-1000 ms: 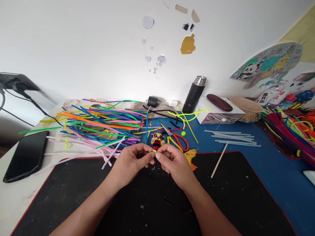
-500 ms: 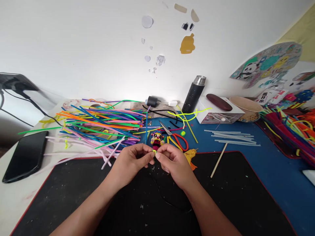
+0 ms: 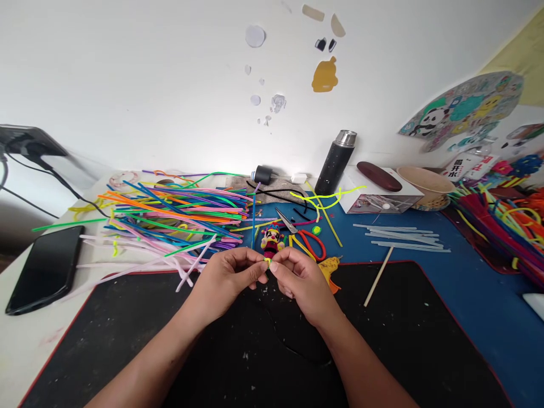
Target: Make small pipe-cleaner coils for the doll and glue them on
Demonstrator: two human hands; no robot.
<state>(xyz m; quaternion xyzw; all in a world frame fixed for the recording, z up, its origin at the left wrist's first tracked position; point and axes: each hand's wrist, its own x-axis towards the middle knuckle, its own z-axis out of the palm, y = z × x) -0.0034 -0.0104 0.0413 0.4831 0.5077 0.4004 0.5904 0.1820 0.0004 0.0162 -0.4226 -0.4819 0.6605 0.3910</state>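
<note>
Fingertips of my left hand [image 3: 233, 277] and my right hand [image 3: 301, 280] meet in the middle, both closed in a pinch on a short yellow-green pipe cleaner [image 3: 267, 261]. Much of that piece is hidden by the fingers. Just beyond them is a small pipe-cleaner doll [image 3: 272, 241] with a dark red body, a painted-looking face and a blue-and-red headpiece; whether the fingers touch it I cannot tell. Scissors [image 3: 312, 243] with red and yellow handles lie open to the right of the doll. By my right hand is a yellow-orange fuzzy piece [image 3: 330, 271].
Many colored pipe cleaners [image 3: 178, 212] are heaped at left, near a black phone [image 3: 45, 272]. A black thermos [image 3: 335, 161], a white drawer box [image 3: 382, 195] and a bowl [image 3: 425, 184] stand behind. Glue sticks [image 3: 403, 236] and a wooden stick [image 3: 378, 277] lie right, on and around the black mat [image 3: 382, 345].
Both hands stay nearly in place, still pinching the yellow-green pipe cleaner. The doll appears slightly shifted beside them, and the view has moved a little.
</note>
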